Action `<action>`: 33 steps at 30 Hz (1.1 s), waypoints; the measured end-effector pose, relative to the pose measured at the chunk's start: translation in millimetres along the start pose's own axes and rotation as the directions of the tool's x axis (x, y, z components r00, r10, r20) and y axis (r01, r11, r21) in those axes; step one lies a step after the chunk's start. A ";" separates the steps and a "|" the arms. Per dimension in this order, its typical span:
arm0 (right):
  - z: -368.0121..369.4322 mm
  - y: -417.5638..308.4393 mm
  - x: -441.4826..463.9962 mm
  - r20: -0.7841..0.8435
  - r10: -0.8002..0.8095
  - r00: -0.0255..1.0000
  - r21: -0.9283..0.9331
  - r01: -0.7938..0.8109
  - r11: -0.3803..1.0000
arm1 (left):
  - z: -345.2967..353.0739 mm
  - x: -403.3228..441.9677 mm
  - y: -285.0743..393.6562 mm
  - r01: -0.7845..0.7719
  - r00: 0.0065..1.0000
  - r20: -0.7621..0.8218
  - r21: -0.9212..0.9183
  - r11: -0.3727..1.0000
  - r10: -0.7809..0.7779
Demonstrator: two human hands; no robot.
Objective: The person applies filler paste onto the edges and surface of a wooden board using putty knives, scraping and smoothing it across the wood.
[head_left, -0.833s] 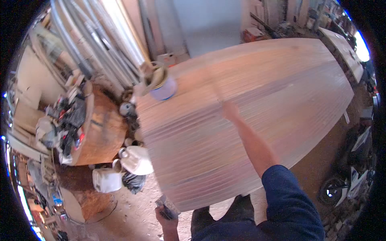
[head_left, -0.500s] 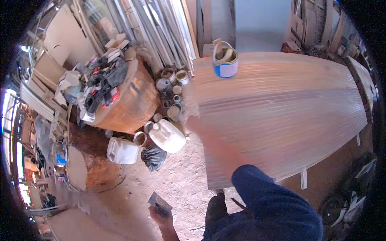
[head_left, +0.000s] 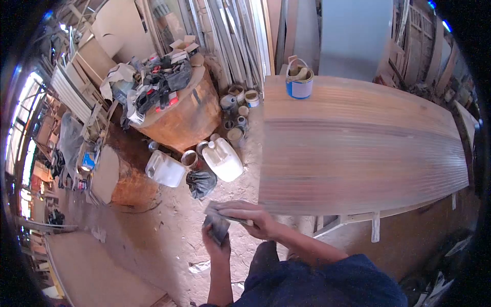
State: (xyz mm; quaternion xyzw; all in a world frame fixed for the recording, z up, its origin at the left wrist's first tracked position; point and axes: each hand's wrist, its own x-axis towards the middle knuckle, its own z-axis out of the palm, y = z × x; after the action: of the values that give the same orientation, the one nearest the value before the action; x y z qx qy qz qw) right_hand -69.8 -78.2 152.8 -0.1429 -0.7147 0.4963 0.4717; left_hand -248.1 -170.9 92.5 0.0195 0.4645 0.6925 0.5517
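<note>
My left hand [head_left: 217,245] is closed around a flat grey filling knife [head_left: 219,230], held up above the floor in front of me. My right hand [head_left: 253,216] has its fingers pressed together over a thin flat spreader [head_left: 241,220], mostly hidden under the palm. The two flat tools meet or overlap, though I cannot tell which edge touches which. To the right lies a large ribbed wooden panel [head_left: 358,148] with a curved outline, raised on a frame. At its far left corner stands an open blue and white can [head_left: 299,88] with something pale inside.
Two white jerrycans [head_left: 222,161], a black plastic bag [head_left: 201,183] and several open tins [head_left: 235,134] sit on the floor ahead. Behind them a big wooden block [head_left: 189,120] carries a heap of rags and boxes. Metal lengths [head_left: 238,46] lean at the back.
My right hand has come back from the panel's left edge to meet my left hand. The left hand has risen slightly with the filling knife. The view has shifted a little.
</note>
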 end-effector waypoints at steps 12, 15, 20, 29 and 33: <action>-49.5 -27.3 -144.8 -0.009 0.310 0.951 -0.433 -0.283 0.856 | 66.1 -46.1 -60.9 0.179 0.982 -0.053 -0.024 0.984 -0.180; -83.8 15.3 -184.7 -0.048 0.687 0.725 -0.489 -0.617 0.617 | 59.1 -21.6 -47.8 0.156 0.987 -0.008 -0.150 0.976 -0.159; -221.4 72.7 -165.7 -0.536 0.562 0.630 -0.481 -0.775 0.411 | 39.4 27.4 -5.9 0.103 0.995 -0.001 -0.175 0.979 -0.105; -354.1 248.5 -129.7 -0.832 0.485 0.270 -0.474 -0.800 -0.368 | -26.7 145.7 89.1 0.034 0.987 -0.159 0.260 0.965 0.008; -216.9 309.0 -52.3 -0.689 0.478 0.544 -0.693 -0.687 -0.219 | -30.7 186.6 130.6 0.183 0.970 -0.185 0.116 0.976 -0.160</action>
State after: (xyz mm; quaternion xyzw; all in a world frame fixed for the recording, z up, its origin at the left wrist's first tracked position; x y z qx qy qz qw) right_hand 52.5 155.5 -122.4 -0.7599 -0.6454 0.0717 0.0297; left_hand -435.0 -38.8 71.4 -0.0452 0.5557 0.6088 0.5644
